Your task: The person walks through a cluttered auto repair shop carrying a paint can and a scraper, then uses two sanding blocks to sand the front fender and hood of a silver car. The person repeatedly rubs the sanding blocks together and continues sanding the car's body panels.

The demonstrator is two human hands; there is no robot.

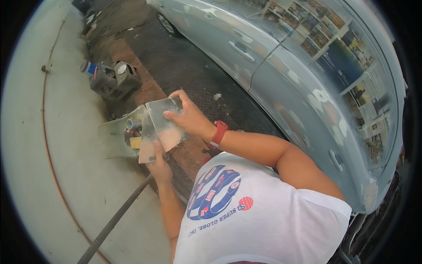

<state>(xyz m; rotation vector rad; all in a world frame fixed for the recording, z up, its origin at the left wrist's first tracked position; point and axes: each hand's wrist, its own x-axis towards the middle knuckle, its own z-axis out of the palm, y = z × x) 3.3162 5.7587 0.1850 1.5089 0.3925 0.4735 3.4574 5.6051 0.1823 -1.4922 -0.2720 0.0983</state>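
Behind the fingers, nearest the body, spreads a white cloth shirt with a blue and red print, and a red strap-like wristwatch circles the right wrist. Ahead of it, the left hand pinches the near end of a narrow, flat, cloudy grey-tan panel, thumb laid on its face, the other fingers mostly hidden. The right hand grips a broader, flat, dusty grey-tan panel by its far right corner, thumb on the face and a finger curled over the edge. Both pieces lie between the two sets of fingers, touching or overlapping; whether they are joined I cannot tell. They look thin, light and fairly stiff, so they should stay flat when held by one end; the dusty faces may slip, and thin corners could chip, so a thumb-against-fingers hold close to the edges seems best. Just left of the fingers sits a pale, cloudy, curved container with a small yellow block. Farther beyond them stands a dark grey, blocky plastic container, and well off to their right, a silver-blue metal car.
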